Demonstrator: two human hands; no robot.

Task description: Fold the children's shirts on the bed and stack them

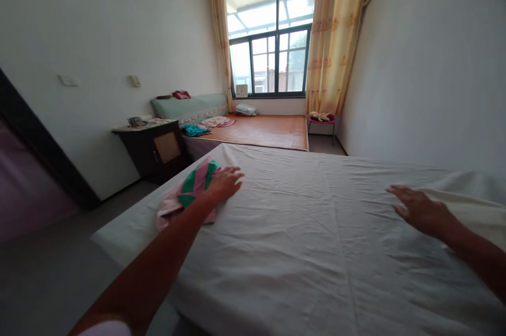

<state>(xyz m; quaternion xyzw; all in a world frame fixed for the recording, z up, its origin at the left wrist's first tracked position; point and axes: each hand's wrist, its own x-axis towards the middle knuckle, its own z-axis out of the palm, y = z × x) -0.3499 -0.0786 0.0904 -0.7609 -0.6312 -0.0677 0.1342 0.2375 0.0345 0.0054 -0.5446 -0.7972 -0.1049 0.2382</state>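
A white sheet [292, 220] with fine wrinkles covers the surface in front of me. My left hand [226, 183] is over its left part with the fingers apart, holding nothing. Beside that hand, partly behind my forearm, lies a pink and green cloth [197, 180] in a loose heap. My right hand [419, 209] is stretched out over the right side of the sheet, fingers extended and nothing in them. A cream-coloured cloth [470, 209] lies behind my right wrist. I cannot tell whether either palm presses on the sheet.
Beyond the sheet stands a bed with a brown mat [269, 128] and crumpled clothes [195, 129]. A dark cabinet [158, 149] is at the left. A small stool [322, 119] stands below the curtain [334, 36]. White walls close both sides.
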